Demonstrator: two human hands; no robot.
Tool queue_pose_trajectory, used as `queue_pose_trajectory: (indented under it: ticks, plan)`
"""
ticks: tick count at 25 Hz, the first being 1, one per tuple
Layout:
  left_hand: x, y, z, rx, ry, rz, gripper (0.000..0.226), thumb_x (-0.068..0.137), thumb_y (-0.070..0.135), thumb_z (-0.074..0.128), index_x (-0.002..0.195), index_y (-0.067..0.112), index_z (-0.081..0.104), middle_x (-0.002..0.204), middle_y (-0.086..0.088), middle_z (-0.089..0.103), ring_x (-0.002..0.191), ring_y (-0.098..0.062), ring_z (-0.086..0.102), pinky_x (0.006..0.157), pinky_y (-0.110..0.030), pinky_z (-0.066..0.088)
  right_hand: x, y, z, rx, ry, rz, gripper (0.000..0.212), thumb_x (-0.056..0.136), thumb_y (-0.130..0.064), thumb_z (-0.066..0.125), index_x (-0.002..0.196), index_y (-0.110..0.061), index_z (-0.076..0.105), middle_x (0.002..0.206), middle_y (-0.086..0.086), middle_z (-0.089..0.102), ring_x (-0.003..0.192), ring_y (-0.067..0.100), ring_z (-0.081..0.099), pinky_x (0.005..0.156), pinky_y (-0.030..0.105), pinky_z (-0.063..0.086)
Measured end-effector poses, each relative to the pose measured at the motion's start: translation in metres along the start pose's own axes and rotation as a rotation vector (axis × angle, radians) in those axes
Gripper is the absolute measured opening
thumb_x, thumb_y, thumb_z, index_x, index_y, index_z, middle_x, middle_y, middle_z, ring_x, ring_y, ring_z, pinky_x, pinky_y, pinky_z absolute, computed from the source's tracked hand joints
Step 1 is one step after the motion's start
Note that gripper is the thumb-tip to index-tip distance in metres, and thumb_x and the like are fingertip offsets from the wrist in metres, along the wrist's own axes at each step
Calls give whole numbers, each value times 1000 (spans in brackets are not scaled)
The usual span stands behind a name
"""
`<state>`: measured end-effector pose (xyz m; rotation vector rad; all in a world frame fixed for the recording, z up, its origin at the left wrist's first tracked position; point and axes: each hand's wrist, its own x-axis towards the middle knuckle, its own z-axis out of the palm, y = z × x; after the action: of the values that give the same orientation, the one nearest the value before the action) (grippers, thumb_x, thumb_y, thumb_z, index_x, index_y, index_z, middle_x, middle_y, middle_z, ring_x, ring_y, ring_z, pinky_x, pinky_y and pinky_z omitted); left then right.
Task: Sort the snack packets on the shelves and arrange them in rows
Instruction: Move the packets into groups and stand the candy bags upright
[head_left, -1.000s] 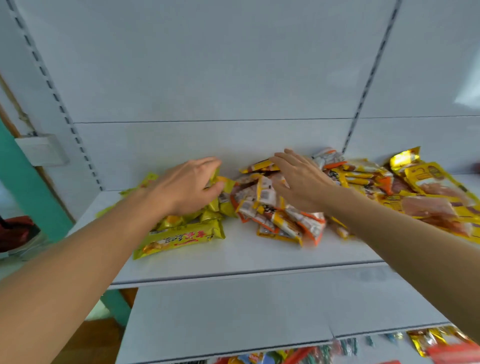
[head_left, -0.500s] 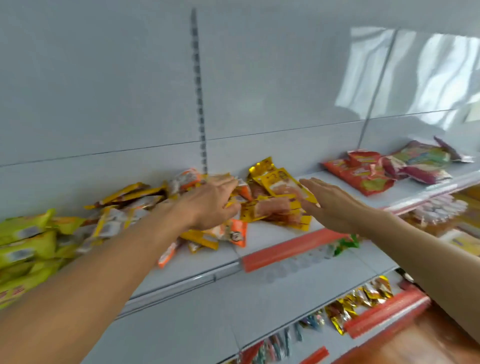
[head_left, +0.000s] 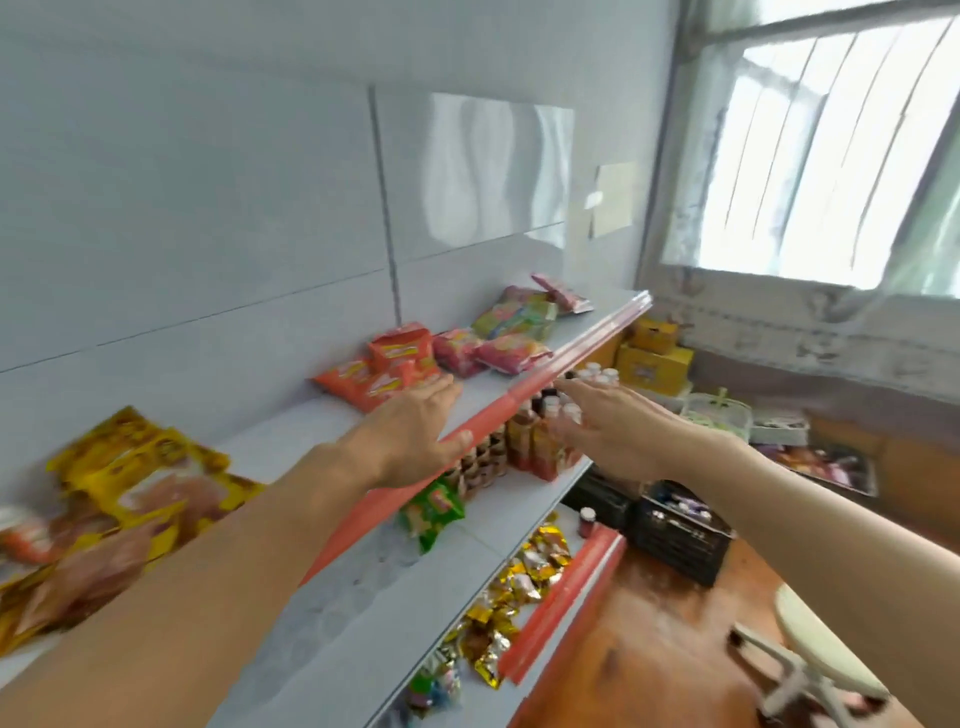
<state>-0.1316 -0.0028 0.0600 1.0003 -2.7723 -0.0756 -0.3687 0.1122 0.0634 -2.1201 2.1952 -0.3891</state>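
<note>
Both hands reach empty, grip wide: left hand (head_left: 415, 428) near the orange snack packets (head_left: 382, 371), right hand (head_left: 605, 423) beyond the shelf (head_left: 519, 395) edge.

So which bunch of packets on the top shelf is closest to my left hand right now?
The orange packets, just beyond the left hand and its fingers. The pink packets lie farther along the shelf, and the yellow packets sit back by the forearm.

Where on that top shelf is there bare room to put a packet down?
Top shelf: a bare stretch lies between the yellow packets and the orange packets, reaching the red front edge; the left hand hovers over its right end. Farther right it is crowded: pink packets and green ones overlap.
</note>
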Motion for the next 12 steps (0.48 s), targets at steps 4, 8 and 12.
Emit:
queue_pose_trajectory:
  ticks: [4,8,12]
  plan:
    - [113,29,18,-6,4,94,77,100,48,48,161,11,18,169,-5,16,155,-16,13,126,-31,12,33,81,-14,-33,20,100,66,102,-57,38,153,-16,34,157,5,39,143,25,38,117,41,32]
    - [231,40,39,-41,-7,129,77,100,49,48,161,15,16,169,-3,13,155,-17,14,126,-37,17,96,163,-28,-60,-10,162,75,95,-73,29,148,-21,39,154,-2,40,146,23,36,118,41,33]
    - [337,36,59,-61,-52,92,78,101,52,44,161,15,13,169,-3,11,156,-18,13,126,-41,18,154,234,-45,-23,28,184,67,103,-56,42,158,-21,25,164,-3,28,150,20,27,119,38,26]
